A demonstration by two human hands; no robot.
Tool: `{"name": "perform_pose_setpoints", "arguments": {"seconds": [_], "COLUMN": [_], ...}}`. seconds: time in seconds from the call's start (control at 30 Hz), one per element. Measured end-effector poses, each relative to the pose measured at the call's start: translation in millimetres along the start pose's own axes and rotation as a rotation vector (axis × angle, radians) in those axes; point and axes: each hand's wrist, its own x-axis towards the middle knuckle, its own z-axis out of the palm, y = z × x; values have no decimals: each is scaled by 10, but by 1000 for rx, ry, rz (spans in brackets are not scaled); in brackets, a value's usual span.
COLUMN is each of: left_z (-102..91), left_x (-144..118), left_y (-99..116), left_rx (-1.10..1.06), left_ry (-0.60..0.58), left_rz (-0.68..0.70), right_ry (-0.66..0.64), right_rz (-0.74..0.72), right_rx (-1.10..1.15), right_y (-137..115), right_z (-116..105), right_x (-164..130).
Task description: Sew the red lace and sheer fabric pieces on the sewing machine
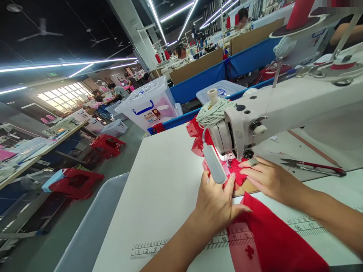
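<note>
Rows of sewing stations fill the workshop behind a white table [164, 181]. Both hands lie flat, fingers spread, on red lace fabric [266, 241] beneath the sewing machine [283, 109]: left hand [217, 204] near the needle, right hand [265, 177] apparently pressing beside it.

Lots going on around the station. A pair of thread snips [313, 166] is lying on the table off to the right, well apart from everything else. Two clear storage bins, one with a blue handle [149, 102] and one lower down behind the blue divider [219, 90], are sitting past the table's far edge. Red plastic stools [75, 182] are lying tipped over on the floor to the left, another one [107, 144] sitting further back. Other workers [181, 52] are sitting at distant benches, and long strip lights [68, 64] are glowing overhead.
</note>
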Motion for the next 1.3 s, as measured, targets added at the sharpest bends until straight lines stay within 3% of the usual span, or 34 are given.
{"name": "perform_pose_setpoints", "arguments": {"seconds": [0.3,0.47,0.6,0.73,1.0,1.3], "left_z": [-21,127,153,104,163,205], "left_x": [119,124,146,196,233,213], "left_y": [-33,-65,-105,-142,-141,-127], "left_rx": [-18,-72,-387,-707,-821,-861], "left_ry": [34,122,136,99,139,106], "left_rz": [-80,4,-13,-186,-277,-265], "right_ry": [-31,-6,106,220,-116,-6], "right_rz": [16,48,124,162,-11,60], "right_rx": [9,-39,-112,-93,-300,-244], "right_y": [22,-2,6,-9,-265,-206], "right_z": [22,-9,-34,-61,-96,47], "right_x": [-22,-15,-8,-1,110,111]}}
